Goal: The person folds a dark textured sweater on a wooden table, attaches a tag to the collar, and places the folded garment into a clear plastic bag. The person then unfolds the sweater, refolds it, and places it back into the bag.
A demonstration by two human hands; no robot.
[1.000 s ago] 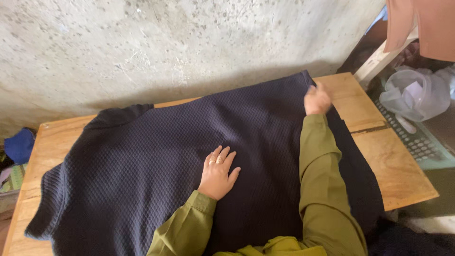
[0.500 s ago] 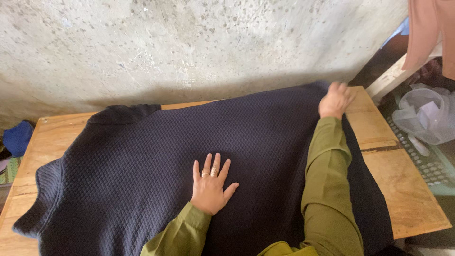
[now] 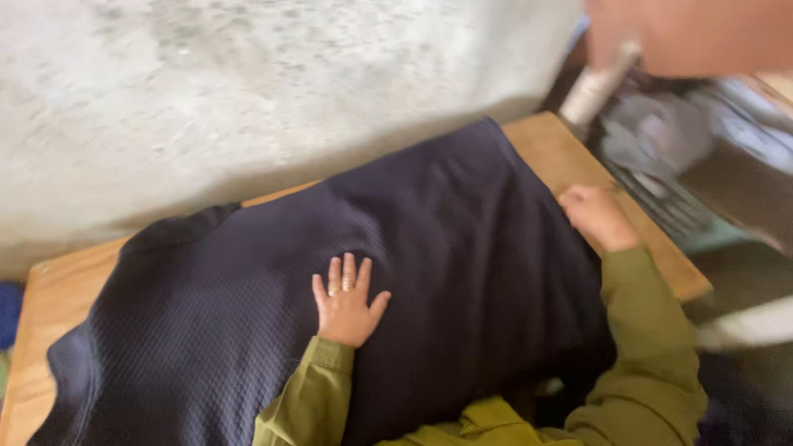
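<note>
A dark navy knitted garment (image 3: pixel 248 272) lies spread flat over a wooden table (image 3: pixel 58 285). My left hand (image 3: pixel 347 301) rests palm down on the middle of the cloth, fingers apart, with a ring on one finger. My right hand (image 3: pixel 596 215) sits at the garment's right edge, fingers curled on or at the fabric; the blur hides whether it grips it. Both arms wear olive green sleeves.
A rough pale concrete wall (image 3: pixel 248 91) stands right behind the table. Past the table's right end lie a blurred clear plastic bag (image 3: pixel 652 132), a white post (image 3: pixel 599 83) and a pinkish cloth (image 3: pixel 702 33) hanging above. A blue object (image 3: pixel 8 314) sits at far left.
My right hand has slid from the garment's far right corner down along its right edge toward me. The left hand stays flat on the cloth. The view has swung and blurred.
</note>
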